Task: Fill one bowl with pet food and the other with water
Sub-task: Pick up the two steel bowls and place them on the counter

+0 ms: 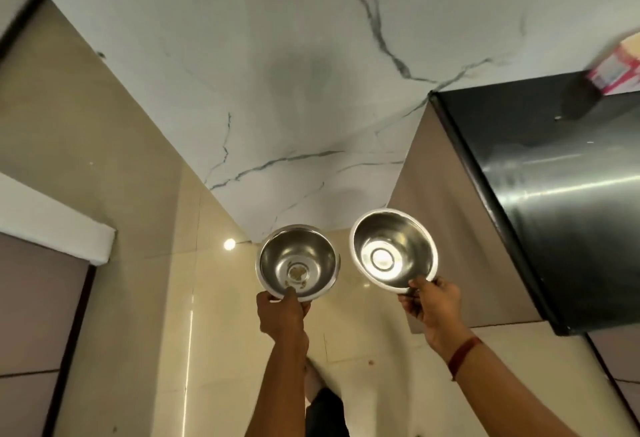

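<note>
Held out over a glossy beige tiled floor (214, 350), two stainless steel bowls are seen from above, each gripped at its near rim. The left bowl (298, 261) is pinched by the left hand (281, 315), whose grip is closed on the rim with the thumb inside and the fingers underneath. A few brownish crumbs or kibble bits are visible at the bottom of this bowl; otherwise it is bare. The right bowl (393, 249) is held by the right hand (433, 308), its grip likewise closed around the rim, and its inside is seen to be clean and shining, with a bright reflection at the bottom. A red thread band (464, 355) is worn on the right wrist. The right bowl is carried just beside the left bowl, slightly farther out, and the two are not touching. Beyond the left bowl a white marble-patterned worktop (277, 73) with grey veins is spread. To the right of the right bowl a dark steel appliance (554, 177) is placed, and a blurred pink box (616, 66) is seen on top of it.
</note>
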